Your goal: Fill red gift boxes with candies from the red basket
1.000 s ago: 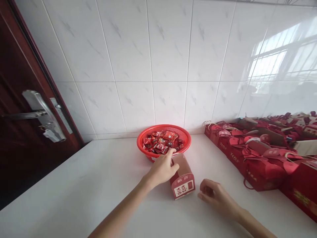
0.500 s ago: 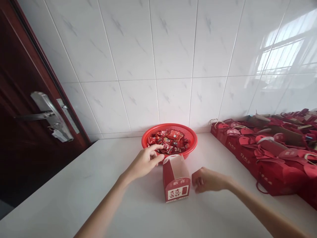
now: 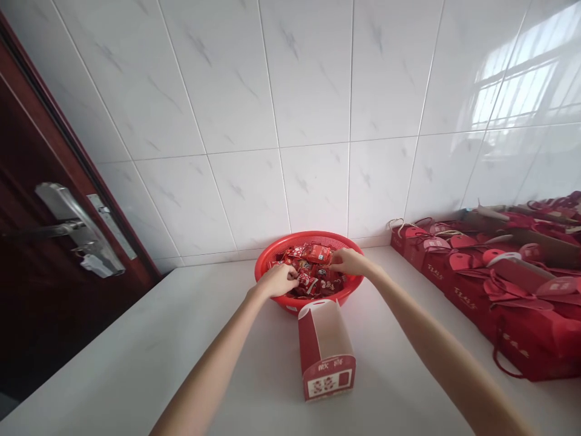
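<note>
Red-wrapped candies fill a red plastic basket against the wall. At the left side of the basket, my left hand is closed, its fingertips pinching a wrapped candy among the pile. From the right, my right hand reaches over the rim, thumb and fingers closed on another wrapped candy; the fingertips partly hide it. In front of the basket, between my forearms, stands a red and white gift box with an open top and Chinese characters on its front. Neither hand touches it.
Several red gift boxes with cord handles and bow-like tops stand packed together on the white tabletop at the right. A tiled wall closes off the back. To the left is a dark red door with a metal handle.
My right hand has moved from beside the gift box up into the basket. My left hand has curled from loosely open to a pinch on the candies. The view has shifted slightly.
</note>
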`<action>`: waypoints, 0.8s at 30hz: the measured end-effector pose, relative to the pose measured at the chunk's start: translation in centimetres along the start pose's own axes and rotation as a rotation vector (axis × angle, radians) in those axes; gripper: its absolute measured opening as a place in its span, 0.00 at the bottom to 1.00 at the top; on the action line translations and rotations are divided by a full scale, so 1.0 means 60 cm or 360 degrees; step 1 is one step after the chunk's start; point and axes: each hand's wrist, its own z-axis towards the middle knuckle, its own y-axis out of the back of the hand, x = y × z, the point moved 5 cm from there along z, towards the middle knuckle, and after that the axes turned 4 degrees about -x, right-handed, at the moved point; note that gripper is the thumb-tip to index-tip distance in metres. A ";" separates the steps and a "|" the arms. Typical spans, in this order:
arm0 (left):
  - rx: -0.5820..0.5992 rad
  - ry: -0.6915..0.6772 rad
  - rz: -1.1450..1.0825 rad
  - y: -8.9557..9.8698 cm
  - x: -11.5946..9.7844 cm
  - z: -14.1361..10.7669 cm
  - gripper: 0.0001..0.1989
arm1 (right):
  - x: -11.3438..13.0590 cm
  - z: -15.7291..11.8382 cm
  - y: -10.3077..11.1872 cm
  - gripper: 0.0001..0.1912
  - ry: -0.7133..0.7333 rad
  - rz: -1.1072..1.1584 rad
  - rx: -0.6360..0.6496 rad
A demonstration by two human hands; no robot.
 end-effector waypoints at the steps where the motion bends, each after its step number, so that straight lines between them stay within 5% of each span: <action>1: 0.0015 0.0015 0.0027 -0.003 0.001 0.001 0.15 | 0.002 0.010 -0.008 0.18 -0.0008 -0.0015 0.0031; 4: 0.0061 0.0086 0.0103 -0.004 0.003 -0.003 0.29 | 0.011 0.023 -0.023 0.22 -0.0023 -0.0104 0.0075; 11: 0.0365 0.0094 0.0096 -0.011 -0.010 0.001 0.59 | 0.024 0.019 -0.033 0.11 0.0013 -0.0189 0.0096; 17: 0.0425 0.0034 0.0051 -0.019 -0.016 0.015 0.52 | 0.028 0.018 -0.031 0.06 0.0075 -0.0070 0.0039; 24: 0.0214 0.0067 0.0079 -0.022 -0.012 0.045 0.43 | 0.019 0.021 -0.018 0.04 -0.0003 0.0051 -0.0247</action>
